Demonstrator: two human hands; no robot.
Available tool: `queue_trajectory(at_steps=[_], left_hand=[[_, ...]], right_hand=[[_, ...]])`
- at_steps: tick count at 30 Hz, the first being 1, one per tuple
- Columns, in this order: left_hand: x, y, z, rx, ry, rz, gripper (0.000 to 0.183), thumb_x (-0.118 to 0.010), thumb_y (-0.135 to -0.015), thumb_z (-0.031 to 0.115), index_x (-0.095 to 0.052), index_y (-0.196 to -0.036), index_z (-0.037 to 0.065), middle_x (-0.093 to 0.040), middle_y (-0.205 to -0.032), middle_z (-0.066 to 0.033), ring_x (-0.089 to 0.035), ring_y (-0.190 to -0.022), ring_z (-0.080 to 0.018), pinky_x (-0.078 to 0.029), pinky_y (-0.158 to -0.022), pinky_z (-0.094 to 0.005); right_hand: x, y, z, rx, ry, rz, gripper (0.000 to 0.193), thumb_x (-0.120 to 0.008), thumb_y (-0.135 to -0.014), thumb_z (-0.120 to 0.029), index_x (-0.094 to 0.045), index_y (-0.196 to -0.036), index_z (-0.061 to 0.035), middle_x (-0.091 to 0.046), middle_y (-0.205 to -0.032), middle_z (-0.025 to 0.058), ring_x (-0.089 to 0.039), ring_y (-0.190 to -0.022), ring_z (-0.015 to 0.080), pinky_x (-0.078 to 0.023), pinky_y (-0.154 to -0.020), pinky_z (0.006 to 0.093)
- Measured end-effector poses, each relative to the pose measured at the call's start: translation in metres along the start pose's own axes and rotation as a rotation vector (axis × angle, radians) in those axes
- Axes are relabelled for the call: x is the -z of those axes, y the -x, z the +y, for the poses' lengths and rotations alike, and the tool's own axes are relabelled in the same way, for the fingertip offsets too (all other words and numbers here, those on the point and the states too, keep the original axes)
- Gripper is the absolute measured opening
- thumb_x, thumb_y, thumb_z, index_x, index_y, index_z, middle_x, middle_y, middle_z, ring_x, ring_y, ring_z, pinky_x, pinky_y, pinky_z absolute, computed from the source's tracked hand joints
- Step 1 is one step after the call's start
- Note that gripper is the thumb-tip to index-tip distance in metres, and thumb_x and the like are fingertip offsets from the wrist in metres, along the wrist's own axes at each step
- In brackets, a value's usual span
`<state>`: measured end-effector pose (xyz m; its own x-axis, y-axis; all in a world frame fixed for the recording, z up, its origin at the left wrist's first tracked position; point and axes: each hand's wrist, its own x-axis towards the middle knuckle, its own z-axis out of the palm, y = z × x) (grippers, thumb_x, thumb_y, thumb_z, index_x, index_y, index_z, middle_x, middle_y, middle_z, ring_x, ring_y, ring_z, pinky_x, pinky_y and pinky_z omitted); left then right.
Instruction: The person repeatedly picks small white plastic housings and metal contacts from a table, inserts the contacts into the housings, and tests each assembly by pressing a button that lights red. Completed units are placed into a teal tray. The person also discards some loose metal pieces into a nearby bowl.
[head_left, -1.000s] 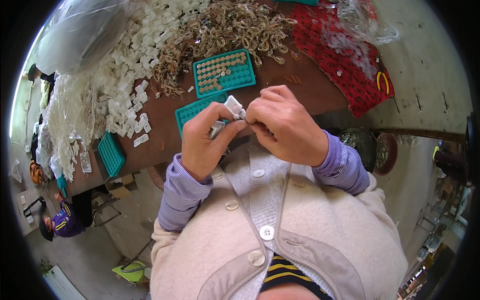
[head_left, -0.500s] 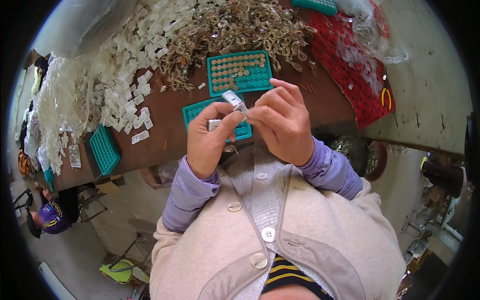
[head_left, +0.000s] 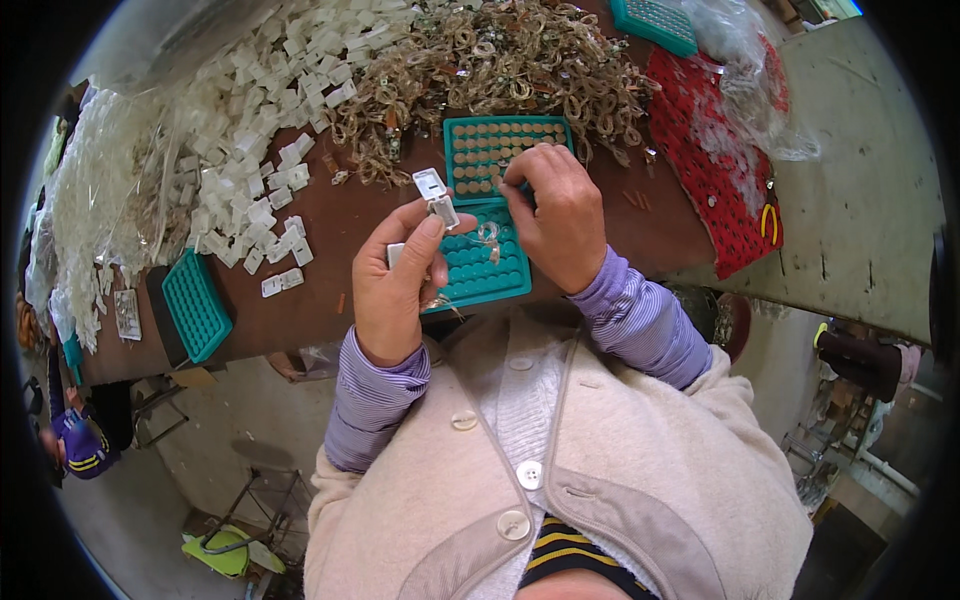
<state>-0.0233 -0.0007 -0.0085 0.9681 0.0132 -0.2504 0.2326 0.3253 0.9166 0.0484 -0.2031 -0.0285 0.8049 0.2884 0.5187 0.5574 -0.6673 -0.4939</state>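
My left hand is closed on a small white plastic case, held up with its hinged halves open between thumb and fingers. A second white piece shows at the side of that hand, and a thin clear wire loop hangs beside the fingertips. My right hand is over the right part of a teal tray holding rows of round tan discs. Its thumb and index finger are pinched together at the discs; whether something is between them is hidden. Nearer me lies another teal tray with round hollows.
A heap of white plastic cases spreads at the left, next to a pile of coiled clear wires. More teal trays stand at the left and far right. Yellow-handled pliers lie on red cloth.
My right hand has left the white case and moved forward to the discs in the far tray. My left hand has shifted slightly left, still holding the case; the view has shifted a little.
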Motion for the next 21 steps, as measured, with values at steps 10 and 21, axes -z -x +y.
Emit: queue_trajectory(at_steps=[10, 21], left_hand=[[-0.017, 0.005, -0.003, 0.001, -0.031, 0.004, 0.038, -0.064, -0.112, 0.024, -0.065, -0.141, 0.000, -0.081, -0.114, -0.0114, -0.054, -0.065, 0.0002, -0.037, -0.048, -0.0160], [-0.026, 0.004, -0.006, -0.046, -0.057, 0.124, 0.032, -0.066, -0.111, 0.021, -0.066, -0.136, 0.002, -0.081, -0.112, -0.0116, -0.052, -0.065, 0.0004, -0.035, -0.047, -0.0159]], right_hand=[[0.003, -0.003, 0.009, 0.213, -0.034, -0.017, 0.010, -0.071, -0.087, 0.003, -0.070, -0.095, -0.0022, -0.063, -0.094, 0.0136, -0.067, -0.088, 0.0334, -0.057, -0.075, 0.0430], [0.010, -0.003, 0.021, 0.161, -0.242, 0.037, 0.011, -0.071, -0.084, -0.001, -0.071, -0.095, -0.0018, -0.063, -0.095, 0.0138, -0.068, -0.093, 0.0343, -0.059, -0.078, 0.0440]])
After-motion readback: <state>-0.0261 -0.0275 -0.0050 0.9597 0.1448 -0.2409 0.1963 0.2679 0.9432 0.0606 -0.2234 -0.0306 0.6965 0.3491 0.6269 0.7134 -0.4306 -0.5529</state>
